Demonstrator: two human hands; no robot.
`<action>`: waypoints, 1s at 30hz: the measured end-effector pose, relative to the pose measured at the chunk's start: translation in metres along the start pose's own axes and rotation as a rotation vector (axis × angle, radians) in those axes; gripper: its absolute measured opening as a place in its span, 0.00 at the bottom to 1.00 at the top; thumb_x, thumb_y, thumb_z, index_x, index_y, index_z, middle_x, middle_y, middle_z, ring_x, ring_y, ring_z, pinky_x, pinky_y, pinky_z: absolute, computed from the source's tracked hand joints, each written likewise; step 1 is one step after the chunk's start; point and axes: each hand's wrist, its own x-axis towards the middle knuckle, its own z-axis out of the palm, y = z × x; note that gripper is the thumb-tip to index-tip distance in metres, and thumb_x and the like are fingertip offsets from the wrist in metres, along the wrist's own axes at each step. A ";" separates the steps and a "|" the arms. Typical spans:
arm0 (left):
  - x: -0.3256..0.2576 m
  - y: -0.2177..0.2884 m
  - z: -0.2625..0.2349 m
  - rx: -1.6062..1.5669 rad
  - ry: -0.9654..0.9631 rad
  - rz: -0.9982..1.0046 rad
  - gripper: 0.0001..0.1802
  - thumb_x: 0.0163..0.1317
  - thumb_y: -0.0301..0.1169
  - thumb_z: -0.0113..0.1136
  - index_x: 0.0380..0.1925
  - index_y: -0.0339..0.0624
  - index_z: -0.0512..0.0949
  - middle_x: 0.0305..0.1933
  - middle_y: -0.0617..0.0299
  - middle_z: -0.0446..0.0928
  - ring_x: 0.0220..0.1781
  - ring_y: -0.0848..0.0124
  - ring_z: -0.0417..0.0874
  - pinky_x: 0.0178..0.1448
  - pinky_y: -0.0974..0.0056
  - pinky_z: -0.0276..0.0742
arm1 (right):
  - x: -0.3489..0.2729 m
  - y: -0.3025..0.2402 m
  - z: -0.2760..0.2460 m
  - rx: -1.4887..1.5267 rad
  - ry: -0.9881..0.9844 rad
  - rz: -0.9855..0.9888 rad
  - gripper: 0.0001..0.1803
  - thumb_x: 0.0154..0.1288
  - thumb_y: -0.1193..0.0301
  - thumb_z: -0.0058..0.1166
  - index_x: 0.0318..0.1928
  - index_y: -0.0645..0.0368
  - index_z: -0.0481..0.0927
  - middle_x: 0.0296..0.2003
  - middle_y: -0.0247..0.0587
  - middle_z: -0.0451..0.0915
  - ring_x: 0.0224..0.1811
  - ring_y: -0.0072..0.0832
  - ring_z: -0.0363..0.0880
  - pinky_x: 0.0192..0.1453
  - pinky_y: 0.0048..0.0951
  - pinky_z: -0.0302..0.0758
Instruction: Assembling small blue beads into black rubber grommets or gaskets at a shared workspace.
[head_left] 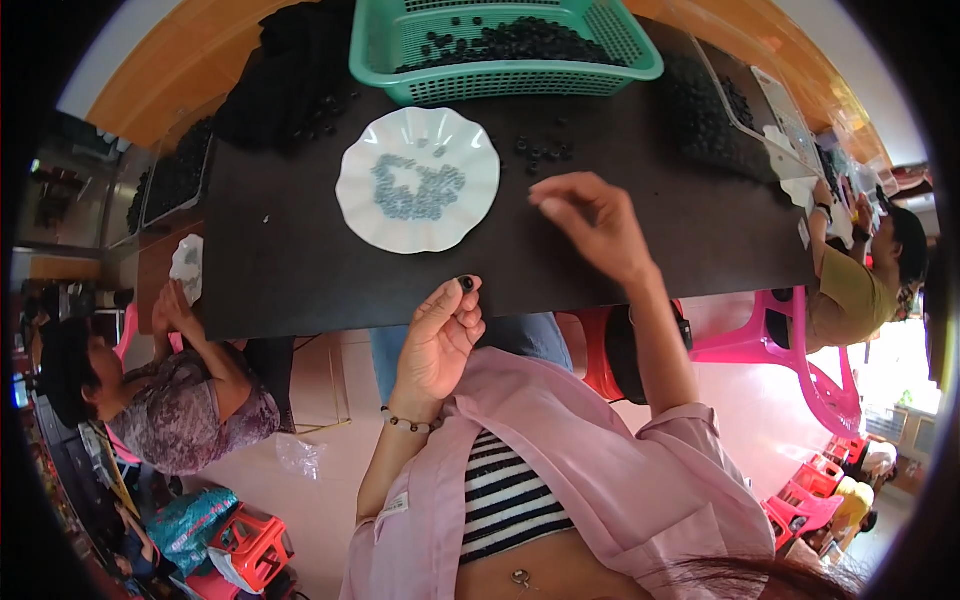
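Note:
My left hand [440,335] is closed, pinching a small black round cap [467,284] between thumb and fingertips just in front of the table's near edge. To the right, my right hand [605,228] hovers over the dark table, fingers loosely stretched and thumb a little apart; I see nothing in it. Left of that hand lies a white scalloped plate [360,215], with many small clear round pieces [425,205] spread over its middle. Several loose black caps [543,150] lie on the table beyond my right hand.
A green plastic basket [510,80] of black parts stands at the far side. Clear bins of black parts [178,175] sit at both ends. One person [190,390] works at left, another [860,270] at right. Pink and red stools [790,340] stand around the table.

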 end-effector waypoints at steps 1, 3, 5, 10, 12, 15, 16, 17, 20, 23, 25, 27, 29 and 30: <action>-0.001 0.001 -0.001 -0.006 0.008 0.004 0.13 0.69 0.35 0.54 0.45 0.36 0.76 0.32 0.67 0.70 0.32 0.76 0.68 0.38 0.70 0.68 | 0.002 0.001 -0.008 -0.024 0.021 0.001 0.09 0.66 0.75 0.55 0.45 0.63 0.81 0.40 0.34 0.82 0.46 0.19 0.78 0.54 0.22 0.72; -0.002 0.001 0.000 0.010 0.023 0.028 0.14 0.69 0.35 0.54 0.45 0.36 0.76 0.32 0.67 0.71 0.32 0.76 0.69 0.38 0.70 0.68 | 0.003 -0.004 -0.016 -0.062 0.010 0.010 0.09 0.66 0.75 0.55 0.45 0.62 0.82 0.40 0.34 0.82 0.45 0.19 0.78 0.51 0.22 0.73; -0.004 0.002 0.001 0.027 0.036 0.047 0.14 0.69 0.36 0.54 0.45 0.35 0.75 0.32 0.67 0.71 0.32 0.76 0.69 0.37 0.71 0.68 | 0.007 -0.010 -0.012 -0.102 0.003 0.020 0.08 0.66 0.75 0.55 0.44 0.62 0.82 0.39 0.35 0.82 0.44 0.20 0.78 0.49 0.23 0.74; -0.008 0.003 -0.002 0.037 0.070 0.102 0.15 0.68 0.37 0.57 0.46 0.37 0.78 0.31 0.70 0.73 0.29 0.82 0.70 0.36 0.76 0.69 | 0.027 -0.020 0.018 -0.258 -0.088 -0.206 0.08 0.61 0.77 0.57 0.42 0.58 0.84 0.33 0.39 0.82 0.36 0.27 0.76 0.39 0.26 0.74; -0.010 0.005 -0.004 0.026 0.081 0.111 0.14 0.69 0.37 0.56 0.47 0.37 0.77 0.31 0.70 0.72 0.30 0.80 0.70 0.36 0.74 0.68 | 0.042 -0.021 0.026 -0.313 -0.106 -0.267 0.09 0.61 0.77 0.57 0.42 0.58 0.84 0.34 0.39 0.82 0.36 0.28 0.75 0.39 0.27 0.74; -0.011 0.007 -0.008 -0.001 0.089 0.119 0.14 0.70 0.37 0.54 0.47 0.38 0.77 0.30 0.69 0.70 0.31 0.77 0.69 0.36 0.72 0.67 | 0.070 -0.014 0.038 -0.416 -0.116 -0.385 0.09 0.59 0.78 0.57 0.41 0.58 0.84 0.34 0.39 0.82 0.38 0.32 0.74 0.40 0.29 0.75; -0.011 0.008 -0.009 -0.017 0.084 0.114 0.14 0.70 0.37 0.53 0.47 0.39 0.77 0.30 0.69 0.69 0.31 0.77 0.69 0.36 0.72 0.67 | 0.078 -0.012 0.040 -0.465 -0.107 -0.439 0.10 0.59 0.79 0.56 0.41 0.58 0.84 0.34 0.39 0.82 0.38 0.34 0.74 0.41 0.31 0.75; -0.012 0.009 -0.009 -0.019 0.084 0.118 0.14 0.70 0.37 0.53 0.47 0.39 0.77 0.30 0.69 0.69 0.31 0.77 0.69 0.36 0.72 0.67 | 0.086 -0.012 0.043 -0.465 -0.110 -0.442 0.10 0.59 0.79 0.56 0.41 0.58 0.84 0.34 0.39 0.82 0.38 0.34 0.74 0.41 0.31 0.75; -0.013 0.009 -0.010 -0.057 0.076 0.116 0.14 0.69 0.37 0.56 0.47 0.39 0.78 0.30 0.70 0.73 0.29 0.81 0.71 0.35 0.75 0.69 | 0.103 -0.015 0.054 -0.550 -0.150 -0.465 0.10 0.57 0.80 0.56 0.40 0.58 0.84 0.35 0.38 0.82 0.40 0.37 0.73 0.46 0.35 0.74; -0.014 0.008 -0.011 -0.055 0.086 0.112 0.14 0.69 0.36 0.55 0.47 0.38 0.78 0.28 0.69 0.74 0.28 0.81 0.71 0.35 0.75 0.69 | 0.109 -0.022 0.068 -0.560 -0.270 -0.460 0.12 0.55 0.81 0.56 0.40 0.57 0.84 0.35 0.38 0.82 0.42 0.39 0.72 0.50 0.36 0.72; -0.014 0.007 -0.013 -0.061 0.090 0.100 0.14 0.69 0.36 0.55 0.47 0.38 0.78 0.27 0.69 0.74 0.27 0.81 0.71 0.34 0.75 0.70 | 0.109 -0.023 0.077 -0.523 -0.297 -0.532 0.13 0.53 0.83 0.55 0.39 0.56 0.84 0.35 0.38 0.82 0.44 0.39 0.72 0.50 0.35 0.72; -0.014 0.007 -0.013 -0.060 0.094 0.097 0.14 0.69 0.36 0.55 0.47 0.38 0.78 0.27 0.69 0.74 0.27 0.81 0.72 0.34 0.75 0.70 | 0.110 -0.027 0.082 -0.530 -0.328 -0.539 0.13 0.52 0.83 0.54 0.38 0.56 0.84 0.35 0.37 0.81 0.45 0.39 0.72 0.50 0.35 0.72; -0.015 0.007 -0.013 -0.058 0.096 0.093 0.14 0.69 0.35 0.55 0.47 0.38 0.78 0.27 0.69 0.75 0.26 0.81 0.72 0.34 0.76 0.71 | 0.111 -0.029 0.087 -0.539 -0.357 -0.545 0.14 0.51 0.84 0.53 0.37 0.56 0.85 0.35 0.37 0.81 0.45 0.39 0.71 0.51 0.35 0.72; -0.015 0.006 -0.014 -0.060 0.090 0.087 0.14 0.69 0.35 0.55 0.47 0.38 0.78 0.26 0.69 0.75 0.26 0.81 0.72 0.34 0.76 0.71 | 0.111 -0.029 0.088 -0.551 -0.421 -0.576 0.14 0.51 0.84 0.52 0.36 0.56 0.85 0.35 0.36 0.81 0.45 0.39 0.71 0.51 0.35 0.72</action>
